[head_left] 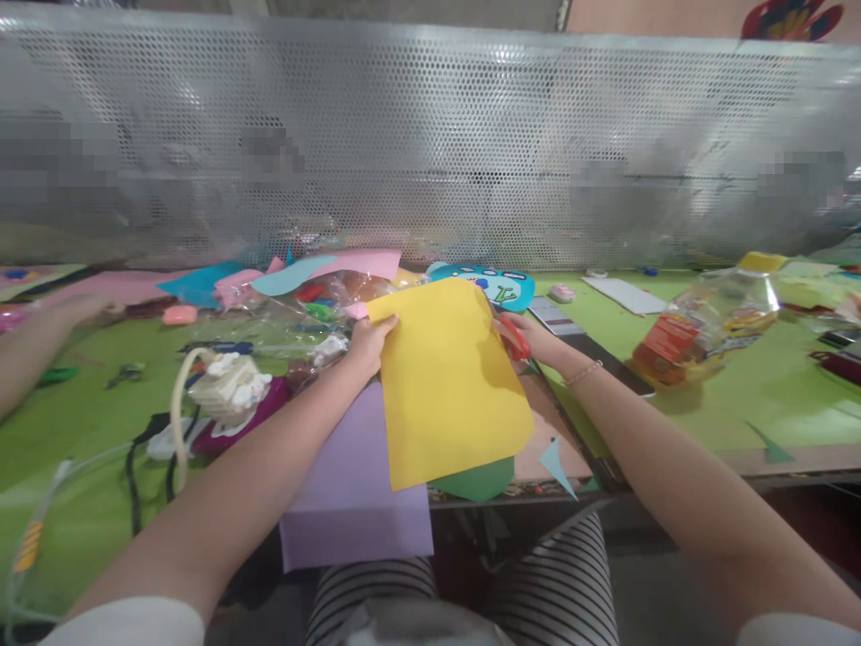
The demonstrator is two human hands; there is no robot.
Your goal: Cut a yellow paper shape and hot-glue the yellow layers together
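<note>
A yellow sheet (450,386) with some rounded corners is held up over the table in front of me. My left hand (371,345) pinches its upper left edge, thumb on top. At the sheet's right side my right hand (531,339) grips red-handled scissors (514,339); their blades are hidden behind the sheet. Below the yellow sheet lie a purple sheet (356,484), which overhangs the table's front edge, and a dark green piece (477,480). A light blue scrap (557,467) rests near the edge. Just beyond the sheet sits a blue cut-out (501,287) with a drawn pattern.
A perforated metal screen (430,135) closes off the back. On the left stand a power adapter (232,390) and cables; another person's arm (40,336) reaches in there. To the right are a tilted bottle (713,318) of amber liquid and a dark flat device (605,363).
</note>
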